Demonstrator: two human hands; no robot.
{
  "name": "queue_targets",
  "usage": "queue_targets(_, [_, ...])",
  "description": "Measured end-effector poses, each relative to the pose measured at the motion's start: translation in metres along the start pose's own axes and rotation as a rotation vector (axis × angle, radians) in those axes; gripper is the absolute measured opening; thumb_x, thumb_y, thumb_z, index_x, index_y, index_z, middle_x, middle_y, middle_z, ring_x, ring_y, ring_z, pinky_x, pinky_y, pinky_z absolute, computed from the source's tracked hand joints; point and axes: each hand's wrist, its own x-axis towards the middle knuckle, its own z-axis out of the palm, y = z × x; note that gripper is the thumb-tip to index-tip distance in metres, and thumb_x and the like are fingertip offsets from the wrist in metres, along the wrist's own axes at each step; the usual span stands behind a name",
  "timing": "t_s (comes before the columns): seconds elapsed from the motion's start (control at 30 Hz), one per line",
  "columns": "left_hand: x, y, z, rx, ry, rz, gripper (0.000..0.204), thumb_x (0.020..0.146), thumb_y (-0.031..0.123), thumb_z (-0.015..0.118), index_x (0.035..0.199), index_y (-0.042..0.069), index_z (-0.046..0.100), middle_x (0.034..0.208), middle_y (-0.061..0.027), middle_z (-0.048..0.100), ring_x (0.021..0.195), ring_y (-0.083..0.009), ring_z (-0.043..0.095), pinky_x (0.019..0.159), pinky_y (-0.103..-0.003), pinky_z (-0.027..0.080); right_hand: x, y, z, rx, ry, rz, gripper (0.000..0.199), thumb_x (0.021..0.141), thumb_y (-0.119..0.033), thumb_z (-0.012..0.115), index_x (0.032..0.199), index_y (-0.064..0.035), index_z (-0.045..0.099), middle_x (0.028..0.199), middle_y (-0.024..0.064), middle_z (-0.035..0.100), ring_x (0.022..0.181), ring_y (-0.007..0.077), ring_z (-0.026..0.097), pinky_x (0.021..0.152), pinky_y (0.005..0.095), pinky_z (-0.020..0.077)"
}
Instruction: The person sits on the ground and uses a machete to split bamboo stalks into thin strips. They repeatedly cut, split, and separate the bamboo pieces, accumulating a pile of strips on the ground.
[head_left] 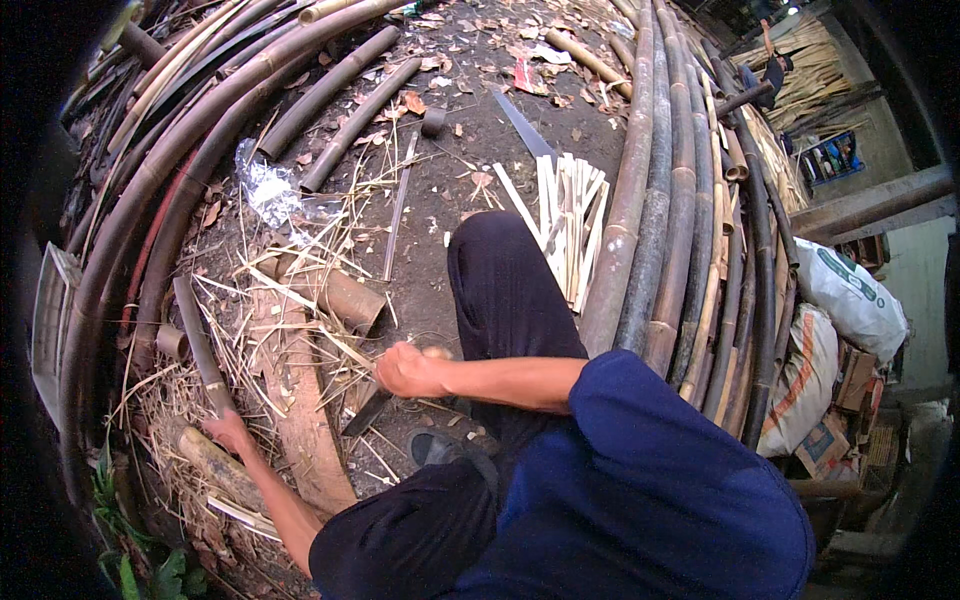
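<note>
My right hand [412, 371] is closed around the handle of a broad-bladed knife [368, 411], whose dark blade points down and left over the ground. Low on the left, my left hand [230, 431] grips the near end of a short grey-brown bamboo length [203, 345]. Its fingers are partly hidden. Just below that hand lies a thicker cut bamboo section [215, 465]. Between my two hands, a worn wooden plank [295, 400] is strewn with thin bamboo shavings. Past it rests a wide bamboo tube [350, 302].
Pale split bamboo strips [570, 225] lie bundled beyond my knee, next to a saw blade [522, 125]. Long bamboo poles [655, 200] run along the right; more poles [200, 130] curve along the left. Crumpled clear plastic [270, 190] and white sacks [845, 300] are also around.
</note>
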Motion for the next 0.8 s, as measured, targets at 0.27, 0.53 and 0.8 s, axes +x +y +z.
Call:
queue_targets(0.27, [-0.051, 0.045, -0.123, -1.069, -0.438, -0.314, 0.070, 0.084, 0.056, 0.061, 0.125, -0.001, 0.056, 0.117, -0.0170, 0.059, 0.101, -0.0281, 0.058, 0.088, -0.040, 0.049, -0.024, -0.025, -0.066, 0.752, -0.593, 0.490, 0.031, 0.081, -0.026, 0.063, 0.094, 0.0023, 0.064, 0.089, 0.0229, 0.067, 0.088, 0.0361, 0.067, 0.074, 0.0461, 0.0522])
queue_targets(0.53, [-0.114, 0.113, -0.198, -1.519, -0.035, 0.178, 0.066, 0.091, 0.058, 0.044, 0.123, 0.001, 0.056, 0.116, -0.0148, 0.060, 0.105, -0.0248, 0.057, 0.097, -0.040, 0.044, -0.032, -0.016, -0.071, 1.240, 0.033, 0.577, 0.042, 0.087, -0.025, 0.064, 0.119, -0.0025, 0.048, 0.080, 0.0214, 0.062, 0.076, 0.0383, 0.064, 0.067, 0.0429, 0.0501])
queue_targets(0.8, [-0.170, 0.121, -0.154, -1.544, 0.081, 0.495, 0.066, 0.072, 0.020, 0.080, 0.126, 0.003, 0.047, 0.108, -0.0116, 0.061, 0.100, -0.0210, 0.063, 0.091, -0.035, 0.051, -0.013, -0.084, -0.067, 0.971, 0.181, 0.371, 0.044, 0.083, -0.017, 0.063, 0.122, -0.0080, 0.043, 0.088, 0.0240, 0.060, 0.075, 0.0400, 0.063, 0.065, 0.0474, 0.0478])
